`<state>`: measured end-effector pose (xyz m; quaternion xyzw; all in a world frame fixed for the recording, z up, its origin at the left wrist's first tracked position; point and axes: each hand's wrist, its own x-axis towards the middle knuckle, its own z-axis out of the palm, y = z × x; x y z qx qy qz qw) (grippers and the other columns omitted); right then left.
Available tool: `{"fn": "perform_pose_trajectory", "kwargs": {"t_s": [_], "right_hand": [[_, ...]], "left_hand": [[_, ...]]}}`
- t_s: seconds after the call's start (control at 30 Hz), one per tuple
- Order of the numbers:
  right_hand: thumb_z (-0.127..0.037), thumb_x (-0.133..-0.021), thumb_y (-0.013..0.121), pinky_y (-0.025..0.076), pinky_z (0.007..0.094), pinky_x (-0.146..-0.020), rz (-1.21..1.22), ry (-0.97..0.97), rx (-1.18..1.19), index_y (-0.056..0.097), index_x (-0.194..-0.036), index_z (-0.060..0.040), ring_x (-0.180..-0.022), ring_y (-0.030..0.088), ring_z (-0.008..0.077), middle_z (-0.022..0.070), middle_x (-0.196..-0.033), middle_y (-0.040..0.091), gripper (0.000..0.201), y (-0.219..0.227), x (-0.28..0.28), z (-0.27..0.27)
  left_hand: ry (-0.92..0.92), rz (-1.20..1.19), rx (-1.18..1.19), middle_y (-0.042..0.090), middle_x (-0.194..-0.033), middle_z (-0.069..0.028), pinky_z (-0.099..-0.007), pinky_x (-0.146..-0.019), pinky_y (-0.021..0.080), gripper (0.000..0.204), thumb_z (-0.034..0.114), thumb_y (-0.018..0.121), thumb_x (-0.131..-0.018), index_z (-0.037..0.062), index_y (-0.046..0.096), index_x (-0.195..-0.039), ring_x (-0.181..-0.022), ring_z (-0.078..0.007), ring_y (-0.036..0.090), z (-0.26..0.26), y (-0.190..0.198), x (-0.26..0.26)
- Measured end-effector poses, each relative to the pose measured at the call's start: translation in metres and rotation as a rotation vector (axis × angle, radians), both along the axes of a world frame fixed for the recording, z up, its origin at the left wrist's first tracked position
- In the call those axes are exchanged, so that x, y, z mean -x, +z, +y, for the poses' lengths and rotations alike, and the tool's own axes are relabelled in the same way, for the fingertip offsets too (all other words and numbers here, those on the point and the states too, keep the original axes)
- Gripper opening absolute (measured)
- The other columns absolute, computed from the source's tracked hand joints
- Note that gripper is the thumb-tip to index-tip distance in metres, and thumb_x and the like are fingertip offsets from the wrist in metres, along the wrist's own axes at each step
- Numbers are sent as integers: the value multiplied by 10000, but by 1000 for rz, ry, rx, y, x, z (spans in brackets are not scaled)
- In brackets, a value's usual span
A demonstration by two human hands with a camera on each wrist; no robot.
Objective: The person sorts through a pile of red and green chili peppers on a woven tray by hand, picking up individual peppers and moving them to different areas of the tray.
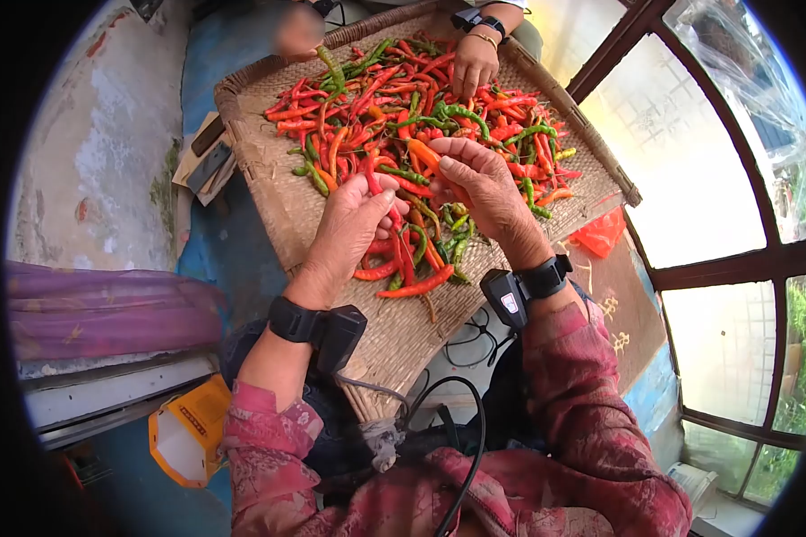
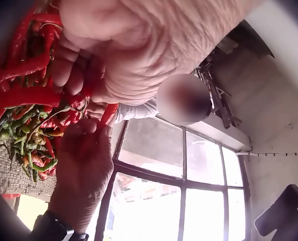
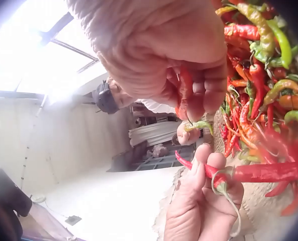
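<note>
In the head view my left hand (image 1: pixel 347 224) grips a red pepper by thumb and fingers above the woven tray (image 1: pixel 269 192). My right hand (image 1: pixel 491 192), to its right, holds an orange-red pepper (image 1: pixel 425 157). The right wrist view shows a wrinkled red pepper (image 3: pixel 185 93) under the curled fingers of my right hand (image 3: pixel 159 45); below, my left hand (image 3: pixel 201 201) pinches a red pepper with a long pale stem (image 3: pixel 229 203). Across the left wrist view's top lies my left hand (image 2: pixel 139 45), hiding much of its grip. Red, orange and green peppers (image 1: pixel 412 98) are heaped around and beneath both hands.
Another person's hand (image 1: pixel 475 64) reaches onto the heap at the far side. Phones (image 1: pixel 209 168) lie left of the tray, a red plastic bag (image 1: pixel 600 231) to its right. A black cable (image 1: pixel 482 421) crosses my lap; a yellow lamp (image 1: pixel 191 431) stands at lower left, windows at right.
</note>
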<state>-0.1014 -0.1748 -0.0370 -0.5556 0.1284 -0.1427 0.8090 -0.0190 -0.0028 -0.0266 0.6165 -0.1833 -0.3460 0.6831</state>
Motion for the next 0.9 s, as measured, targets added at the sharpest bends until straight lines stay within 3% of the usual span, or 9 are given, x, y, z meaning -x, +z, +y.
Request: {"fn": "perform_pose_trajectory", "kwargs": {"t_s": [0.07, 0.17, 0.37, 0.43, 0.53, 0.63, 0.7, 0.77, 0.9], "right_hand": [[-155, -905, 533, 450, 186, -543, -21, 35, 47, 496, -1162, 16, -641, 537, 49, -2, -827, 558, 311, -6, -1, -5], [-147, -914, 511, 447, 185, -542, -37, 71, 158, 493, -1172, 8, -663, 544, 52, -10, -798, 547, 301, -4, -1, -2], [-101, -908, 497, 459, 190, -582, -17, 115, 209, 451, -1242, -9, -662, 547, 56, -3, -825, 546, 350, 0, 1, 8], [-35, -878, 464, 461, 189, -588, 19, 292, 303, 404, -1285, -11, -654, 550, 68, 3, -828, 531, 412, -3, 3, 7], [20, -768, 439, 453, 212, -612, 92, 385, 427, 377, -1310, -17, -691, 529, 76, 11, -812, 509, 547, -6, 8, 6], [19, -684, 435, 442, 228, -639, 124, 424, 584, 427, -1274, -15, -720, 503, 88, 16, -807, 497, 591, 0, 14, 4], [16, -682, 445, 462, 261, -674, 125, 562, 708, 474, -1228, -4, -760, 543, 121, 37, -833, 517, 547, -9, 18, 1], [-3, -706, 503, 478, 354, -778, 62, 548, 981, 499, -1192, -22, -931, 594, 218, 117, -915, 567, 486, -22, 23, 8], [-57, -720, 609, 491, 383, -733, 100, 481, 1268, 526, -1117, -105, -872, 591, 315, 145, -906, 569, 409, -40, 32, 25]], "left_hand": [[-244, -129, -228, 609, -823, -50, -211, -589, 455, 239, 143, 496, -888, 7, 491, -1085, -652, -60, 528, 3, 3, 3], [-331, -68, -252, 599, -797, -50, -221, -560, 454, 271, 120, 494, -878, -5, 462, -1116, -628, -69, 531, 5, -2, 3], [-259, -219, -313, 563, -813, -45, -183, -528, 436, 342, 110, 489, -856, 17, 401, -1173, -616, -58, 513, 11, 2, 0], [-237, -204, -323, 561, -802, -39, -184, -524, 436, 361, 111, 496, -848, 9, 394, -1179, -608, -56, 517, 14, 7, 2], [-159, -239, -292, 557, -735, -53, -244, -491, 442, 353, 101, 511, -817, -8, 417, -1139, -545, -97, 528, 16, 6, 1], [-255, -296, -361, 556, -713, -63, -268, -500, 450, 258, 111, 510, -826, -9, 464, -1050, -535, -116, 542, 18, 9, 2], [-461, -339, -453, 550, -671, -74, -288, -513, 457, 159, 117, 509, -833, -10, 499, -929, -535, -133, 555, 21, 6, 3], [-469, -367, -424, 546, -636, -82, -305, -530, 461, 132, 120, 511, -822, -11, 507, -837, -542, -155, 573, 22, -2, 4], [-560, -421, -406, 560, -631, -99, -330, -538, 457, 151, 146, 516, -806, -4, 505, -811, -553, -188, 595, 23, -8, 2]]}}
